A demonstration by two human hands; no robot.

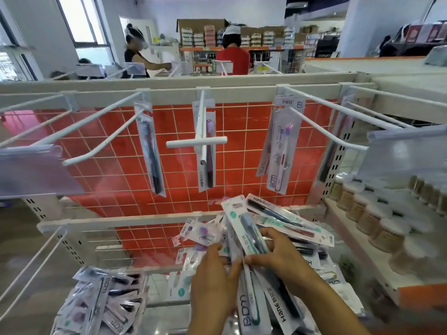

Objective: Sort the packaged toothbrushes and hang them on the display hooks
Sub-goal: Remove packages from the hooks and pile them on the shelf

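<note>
Both my hands hold a fanned bundle of packaged toothbrushes low in the middle of the view. My left hand grips the bundle from the left side. My right hand pinches a pack with a dark blue brush at the top of the bundle. On the white display hooks above hang a black-brush pack, a purple Hane pack and a pink BDM pack. The left hook carries nothing.
A red wire-grid panel backs the hooks. A heap of toothbrush packs lies at the lower left. Jars line a shelf on the right. Clear price-tag holders stick out at both sides. Two people stand beyond the rack.
</note>
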